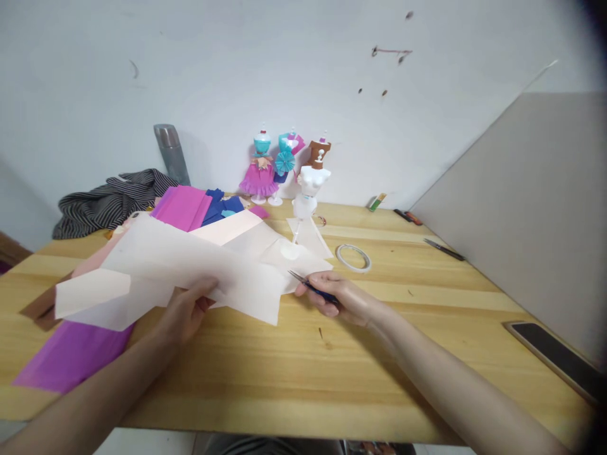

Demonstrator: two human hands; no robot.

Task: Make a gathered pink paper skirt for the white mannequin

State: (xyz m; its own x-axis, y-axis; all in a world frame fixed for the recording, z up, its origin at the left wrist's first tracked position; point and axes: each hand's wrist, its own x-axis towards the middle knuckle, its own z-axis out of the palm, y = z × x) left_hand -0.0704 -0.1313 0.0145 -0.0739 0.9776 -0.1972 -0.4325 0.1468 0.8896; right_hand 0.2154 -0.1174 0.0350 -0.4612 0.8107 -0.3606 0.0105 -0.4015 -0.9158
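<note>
My left hand [192, 308] grips the lower edge of a large pale sheet of paper [190, 265], with the thumb on top. The sheet spreads over other papers and has an angular, cut outline. To its right, my right hand [332, 296] is closed around small dark-handled scissors [318, 291], whose thin tips point left, close to the sheet's right edge. Behind the papers stands a small white mannequin [313, 181]. More pale paper [310, 237] lies around its stand.
Dressed mannequins [262, 170] stand by the wall. Pink paper [183, 207], purple paper [76, 354] and striped cloth [111, 201] are at left, with a flask [171, 155] behind. A tape roll [353, 258], tweezers-like tool [444, 249] and phone [554, 357] lie at right.
</note>
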